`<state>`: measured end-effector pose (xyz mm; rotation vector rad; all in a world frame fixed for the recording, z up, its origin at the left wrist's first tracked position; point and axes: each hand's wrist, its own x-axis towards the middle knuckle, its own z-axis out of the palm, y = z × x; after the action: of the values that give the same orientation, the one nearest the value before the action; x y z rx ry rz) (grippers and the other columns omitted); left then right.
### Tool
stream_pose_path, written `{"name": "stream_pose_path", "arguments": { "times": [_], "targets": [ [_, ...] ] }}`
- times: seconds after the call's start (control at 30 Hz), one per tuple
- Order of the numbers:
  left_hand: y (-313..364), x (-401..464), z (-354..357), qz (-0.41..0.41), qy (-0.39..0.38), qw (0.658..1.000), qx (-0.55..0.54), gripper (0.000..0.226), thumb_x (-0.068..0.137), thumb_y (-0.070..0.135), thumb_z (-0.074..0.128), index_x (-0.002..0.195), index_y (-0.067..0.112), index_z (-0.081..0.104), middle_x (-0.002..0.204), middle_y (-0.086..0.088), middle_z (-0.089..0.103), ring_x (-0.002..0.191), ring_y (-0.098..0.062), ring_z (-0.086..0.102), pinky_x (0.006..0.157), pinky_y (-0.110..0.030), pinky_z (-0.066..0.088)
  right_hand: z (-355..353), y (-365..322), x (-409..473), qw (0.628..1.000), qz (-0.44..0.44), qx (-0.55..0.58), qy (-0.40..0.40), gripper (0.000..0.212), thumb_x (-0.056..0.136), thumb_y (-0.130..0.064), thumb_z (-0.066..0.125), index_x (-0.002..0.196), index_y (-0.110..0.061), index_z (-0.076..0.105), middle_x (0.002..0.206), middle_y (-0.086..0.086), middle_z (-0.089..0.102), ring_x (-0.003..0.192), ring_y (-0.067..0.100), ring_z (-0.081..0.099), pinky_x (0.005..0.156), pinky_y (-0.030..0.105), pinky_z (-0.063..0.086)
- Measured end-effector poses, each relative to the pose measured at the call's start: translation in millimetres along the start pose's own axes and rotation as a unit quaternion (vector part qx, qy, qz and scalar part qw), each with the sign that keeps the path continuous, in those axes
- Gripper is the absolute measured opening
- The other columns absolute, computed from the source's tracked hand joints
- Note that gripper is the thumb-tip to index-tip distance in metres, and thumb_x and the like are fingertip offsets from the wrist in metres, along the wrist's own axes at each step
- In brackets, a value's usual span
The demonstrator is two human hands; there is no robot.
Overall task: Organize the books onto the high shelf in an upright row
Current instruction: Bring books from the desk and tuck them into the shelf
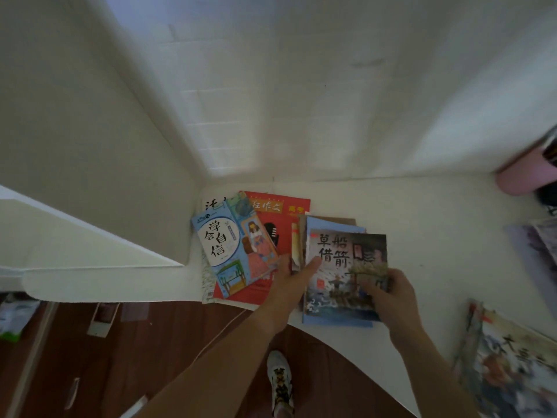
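1. Nearest the viewer, below the white shelf board (422, 224), lie a dark wooden floor (180, 357) and a white patterned shoe (280, 375).
2. At the board's front edge, the right hand (391, 294) curls its fingers round the lower right corner of a small stack of thin paperbacks topped by a dark painted cover with a boat scene (346, 276).
3. The left hand (289, 285) grips the stack's left edge, thumb lying across the top cover.
4. The stack lies flat, long axis running away from the person, squarely between both hands; standing it up looks like the next call.
5. Left of the stack, fanned flat, sit a light blue illustrated booklet (220, 245) and a red magazine (271, 215), nearer the left hand.
6. Beyond everything rises the white wall (301, 101).
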<state>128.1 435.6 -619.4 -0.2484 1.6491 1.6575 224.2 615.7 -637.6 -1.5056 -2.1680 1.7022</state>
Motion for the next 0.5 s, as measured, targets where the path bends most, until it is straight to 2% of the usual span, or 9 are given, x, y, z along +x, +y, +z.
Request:
{"name": "stream_pose_path", "arguments": {
  "times": [0.07,0.1,0.2,0.27,0.37,0.47,0.5],
  "targets": [
    [0.9,5.8,6.6,-0.011,-0.013,0.999,0.027,0.074,0.09,0.041,0.078,0.151,0.027,0.038,0.148,0.011,0.05,0.135,-0.016,0.05,0.11,-0.038,0.044,0.6,1.9,-4.7,0.999,-0.037,-0.03,-0.004,0.033,0.086,-0.015,0.079,0.109,-0.014,0.056,0.104,0.008,0.066,0.093,0.029,0.065,0.082,0.049,0.058],
    [3.3,5.9,8.8,-0.005,-0.022,0.999,0.04,0.079,0.088,0.037,0.08,0.153,0.027,0.036,0.15,0.007,0.051,0.135,-0.017,0.052,0.111,-0.039,0.046,1.4,2.1,-5.6,0.998,-0.047,-0.031,-0.011,0.036,0.085,-0.015,0.08,0.111,-0.014,0.056,0.106,0.009,0.067,0.093,0.027,0.066,0.082,0.048,0.059],
    [8.7,2.1,8.4,0.016,-0.06,0.997,0.051,0.075,0.088,0.029,0.082,0.15,0.034,0.04,0.144,0.006,0.059,0.128,-0.012,0.059,0.11,-0.04,0.049,-3.9,0.3,-4.6,0.995,-0.004,0.079,-0.055,0.066,0.076,-0.013,0.088,0.13,-0.017,0.051,0.12,0.007,0.066,0.101,0.024,0.068,0.078,0.042,0.062],
    [11.9,-2.5,8.8,0.038,-0.105,0.993,0.043,0.07,0.092,0.02,0.078,0.15,0.036,0.043,0.142,0.007,0.062,0.129,-0.013,0.06,0.11,-0.041,0.049,-17.5,-6.2,-2.0,0.986,-0.012,0.148,-0.072,0.082,0.07,-0.01,0.091,0.139,-0.019,0.049,0.118,0.006,0.069,0.101,0.024,0.071,0.072,0.038,0.064],
    [23.9,-9.7,17.0,0.08,-0.153,0.982,0.076,0.065,0.093,0.017,0.075,0.149,0.035,0.047,0.139,0.009,0.064,0.128,-0.013,0.061,0.107,-0.041,0.052,-40.1,-18.9,-5.2,0.97,-0.121,0.187,-0.095,0.059,0.075,0.004,0.083,0.126,-0.013,0.06,0.103,0.01,0.074,0.084,0.027,0.074,0.069,0.045,0.063],
    [36.4,-9.1,27.0,0.13,-0.163,0.967,0.143,0.057,0.097,0.018,0.072,0.145,0.038,0.049,0.137,0.022,0.061,0.129,-0.002,0.057,0.104,-0.03,0.053,-48.9,-17.8,-8.2,0.963,-0.175,0.196,-0.064,0.053,0.078,0.007,0.08,0.122,-0.017,0.064,0.111,0.0,0.074,0.101,0.015,0.072,0.079,0.028,0.06],
    [38.0,-7.7,29.0,0.148,-0.157,0.962,0.168,0.05,0.097,0.017,0.071,0.141,0.034,0.053,0.134,0.019,0.062,0.128,-0.003,0.057,0.105,-0.031,0.052,-49.5,-16.4,-8.9,0.961,-0.18,0.205,-0.055,0.051,0.079,0.009,0.079,0.118,-0.019,0.064,0.112,-0.002,0.073,0.105,0.013,0.07,0.082,0.026,0.059]
  ]
}}
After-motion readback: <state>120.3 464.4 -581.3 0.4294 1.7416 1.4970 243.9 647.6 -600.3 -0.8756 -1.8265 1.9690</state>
